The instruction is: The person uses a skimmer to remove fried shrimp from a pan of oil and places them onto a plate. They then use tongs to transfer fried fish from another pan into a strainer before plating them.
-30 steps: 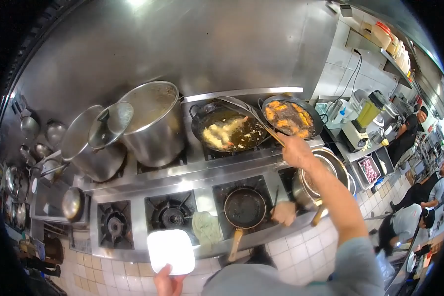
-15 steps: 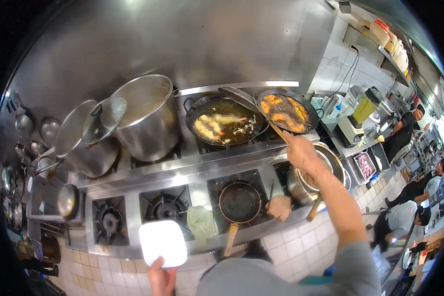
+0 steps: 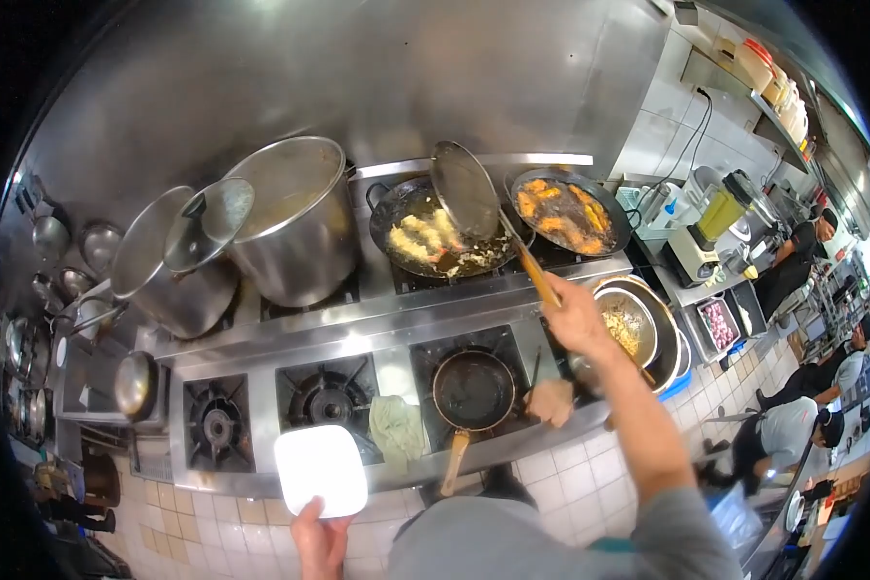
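Note:
My right hand (image 3: 580,319) grips the wooden handle of a round skimmer (image 3: 466,188). Its disc is tilted above the left wok (image 3: 381,218), where battered shrimp (image 3: 420,237) lie in oil with loose batter crumbs around them. The disc covers part of that wok's far right side. Low in the view, my left hand (image 3: 321,541) holds a white square plate (image 3: 321,469) by its near edge, with the thumb on top. Nothing distinct shows on the bright plate.
Beside it, a second wok (image 3: 621,224) holds orange-brown frying pieces. Two tall pots (image 3: 295,242) stand left. A frying pan (image 3: 473,391) and a green cloth (image 3: 396,430) sit in front. Right are a strainer bowl (image 3: 628,324) and a blender (image 3: 710,227). Several people work at far right.
The skimmer's disc has turned from nearly edge-on to face me more and now hangs further over the left wok. My right hand has shifted slightly left and lower. The plate stays nearly still.

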Available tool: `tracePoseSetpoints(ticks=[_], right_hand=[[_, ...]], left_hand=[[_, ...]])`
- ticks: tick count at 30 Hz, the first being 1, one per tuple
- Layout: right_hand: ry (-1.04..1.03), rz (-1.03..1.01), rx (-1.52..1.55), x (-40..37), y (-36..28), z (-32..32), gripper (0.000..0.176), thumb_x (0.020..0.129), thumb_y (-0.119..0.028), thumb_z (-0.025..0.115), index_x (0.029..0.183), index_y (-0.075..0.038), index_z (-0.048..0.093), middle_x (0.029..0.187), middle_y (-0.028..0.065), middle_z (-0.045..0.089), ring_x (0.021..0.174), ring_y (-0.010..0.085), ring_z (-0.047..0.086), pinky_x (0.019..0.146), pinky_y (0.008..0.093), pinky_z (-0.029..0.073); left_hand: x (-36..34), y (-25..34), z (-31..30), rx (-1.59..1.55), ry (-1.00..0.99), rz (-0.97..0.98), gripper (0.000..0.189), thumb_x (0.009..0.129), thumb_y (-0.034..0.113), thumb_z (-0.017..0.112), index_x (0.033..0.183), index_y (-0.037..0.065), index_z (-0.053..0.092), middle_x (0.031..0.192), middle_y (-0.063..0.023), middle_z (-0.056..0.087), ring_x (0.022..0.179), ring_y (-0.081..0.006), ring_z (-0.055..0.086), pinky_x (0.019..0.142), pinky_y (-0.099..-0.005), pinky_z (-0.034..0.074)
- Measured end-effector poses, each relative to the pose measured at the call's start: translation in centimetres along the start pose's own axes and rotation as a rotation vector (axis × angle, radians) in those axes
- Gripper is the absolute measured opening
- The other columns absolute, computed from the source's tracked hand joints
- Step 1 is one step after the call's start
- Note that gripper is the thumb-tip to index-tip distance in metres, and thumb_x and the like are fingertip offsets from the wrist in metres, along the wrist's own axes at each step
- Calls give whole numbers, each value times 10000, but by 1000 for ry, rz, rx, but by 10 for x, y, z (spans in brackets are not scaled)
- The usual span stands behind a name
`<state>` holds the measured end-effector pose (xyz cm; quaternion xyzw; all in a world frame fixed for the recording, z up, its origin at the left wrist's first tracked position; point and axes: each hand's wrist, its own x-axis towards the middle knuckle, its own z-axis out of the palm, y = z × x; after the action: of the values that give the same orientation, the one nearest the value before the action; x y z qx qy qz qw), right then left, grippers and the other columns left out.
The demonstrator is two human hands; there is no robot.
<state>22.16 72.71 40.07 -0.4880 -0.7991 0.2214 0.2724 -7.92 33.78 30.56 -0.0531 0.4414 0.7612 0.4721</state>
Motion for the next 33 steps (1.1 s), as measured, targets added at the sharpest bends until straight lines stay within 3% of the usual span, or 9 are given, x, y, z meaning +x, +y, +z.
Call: tracePoseSetpoints(ticks=[5,8,12,15,20,24,28,31,33], right_hand=[[-20,121,288,3,-27,62,529,841,-87,607,1360,-17,531,1238,232,645,1154,348,630,998,361,476],[-35,136,393,-2,-36,91,505,835,-92,612,1330,-8,551,1195,245,654,1125,379,632,980,379,484],[85,63,273,-5,-31,108,497,834,-99,611,1318,-2,555,1148,269,653,1101,411,626,955,400,493],[127,139,264,0,-38,97,498,831,-107,608,1311,11,550,1094,291,650,1061,441,619,917,431,504],[308,85,209,20,5,98,460,824,-101,594,1267,20,564,1038,288,660,1035,448,620,884,467,512],[269,87,-27,48,20,78,437,818,-98,583,1240,14,569,987,274,671,988,452,630,851,496,519],[131,81,-148,71,17,56,476,808,-66,554,1283,-45,571,1023,269,669,987,463,621,881,524,512],[-86,-33,-489,93,4,28,468,817,-95,589,1279,-31,565,952,235,688,916,424,665,813,506,537],[-132,-71,-558,104,-2,17,470,817,-90,587,1284,-40,565,944,225,691,912,418,669,807,506,540]], left_hand=[[1,-1,9,-9,-4,-10,496,949,100,487,1414,-26,374,1298,-217,573,1091,-369,656,832,-512,615],[5,-4,6,-6,-28,-7,494,945,98,486,1414,-18,383,1296,-215,576,1094,-373,654,834,-516,613],[8,-9,4,-31,-79,-6,497,940,101,491,1415,-8,389,1302,-209,575,1109,-376,647,841,-526,609],[9,-10,7,-1,-70,-16,505,936,104,497,1418,0,390,1313,-205,570,1122,-378,640,848,-533,604],[15,-8,-1,30,-87,-19,524,929,105,503,1430,12,382,1333,-202,558,1143,-380,628,862,-541,597],[6,-2,8,18,-69,-3,540,923,102,506,1440,18,373,1340,-203,553,1153,-383,622,868,-542,595],[3,1,4,30,-33,3,547,922,105,507,1445,22,369,1338,-202,553,1158,-381,619,871,-542,594],[3,0,-1,15,-15,8,546,922,106,505,1445,25,369,1341,-200,551,1160,-380,618,873,-543,593],[5,2,0,11,-13,10,546,923,106,504,1445,26,369,1342,-199,549,1161,-379,617,873,-544,593]])
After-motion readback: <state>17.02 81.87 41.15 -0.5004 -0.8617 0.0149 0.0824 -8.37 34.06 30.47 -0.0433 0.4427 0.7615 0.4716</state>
